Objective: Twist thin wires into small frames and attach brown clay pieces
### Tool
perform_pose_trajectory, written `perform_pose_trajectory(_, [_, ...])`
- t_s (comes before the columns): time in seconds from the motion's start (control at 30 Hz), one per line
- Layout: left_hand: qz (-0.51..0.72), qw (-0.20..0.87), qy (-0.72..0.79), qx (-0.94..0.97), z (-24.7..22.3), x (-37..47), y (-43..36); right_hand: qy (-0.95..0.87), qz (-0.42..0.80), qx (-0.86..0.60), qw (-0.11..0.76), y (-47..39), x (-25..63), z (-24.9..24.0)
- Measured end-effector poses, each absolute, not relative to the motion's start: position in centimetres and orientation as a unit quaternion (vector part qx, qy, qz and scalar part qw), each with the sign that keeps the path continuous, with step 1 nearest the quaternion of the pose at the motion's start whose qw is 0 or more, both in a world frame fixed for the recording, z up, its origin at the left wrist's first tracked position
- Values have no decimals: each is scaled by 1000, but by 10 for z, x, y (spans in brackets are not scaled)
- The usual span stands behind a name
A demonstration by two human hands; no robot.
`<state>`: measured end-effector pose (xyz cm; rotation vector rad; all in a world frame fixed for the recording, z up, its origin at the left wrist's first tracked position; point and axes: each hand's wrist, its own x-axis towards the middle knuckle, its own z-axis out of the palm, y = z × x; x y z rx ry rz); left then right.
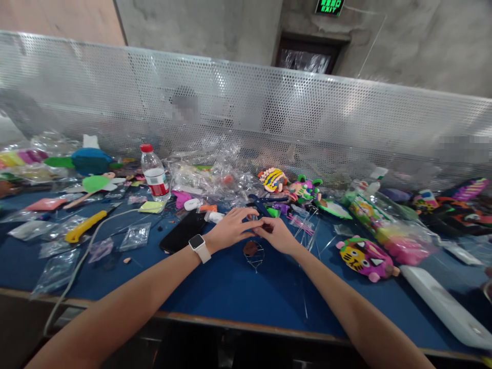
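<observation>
My left hand (pixel 235 225), with a white-strapped smartwatch (pixel 198 245) on its wrist, reaches over the middle of the blue table. Its fingers are bent and meet the fingertips of my right hand (pixel 277 233), which are closed in a pinch. What lies between the fingertips is too small and covered to name. Just below the hands, a leaf-shaped wire outline (pixel 258 259) lies on the table with a brown lump of clay (pixel 251 248) at its upper left. Beside my left wrist is a black phone (pixel 183 233).
A red-capped bottle (pixel 155 174) stands at the back left, near clear plastic bags (pixel 215 171). A yellow utility knife (pixel 86 226) lies left. To the right are a colourful clay mask (pixel 365 259) and a long white case (pixel 442 302). A perforated metal screen (pixel 238 102) borders the table's back.
</observation>
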<state>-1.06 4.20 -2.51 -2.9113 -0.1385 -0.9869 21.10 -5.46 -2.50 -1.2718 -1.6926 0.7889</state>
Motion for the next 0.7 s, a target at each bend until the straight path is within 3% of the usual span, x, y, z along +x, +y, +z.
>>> perform_pose_trajectory(0.4, [-306, -3, -62, -950, -19, -4, 32, -672, 373, -473, 431, -55, 211, -29])
perform_pose_trajectory(0.7, [-202, -100, -83, -971, -16, -15, 46, -706, 145, -544, 429, -57, 224, -15])
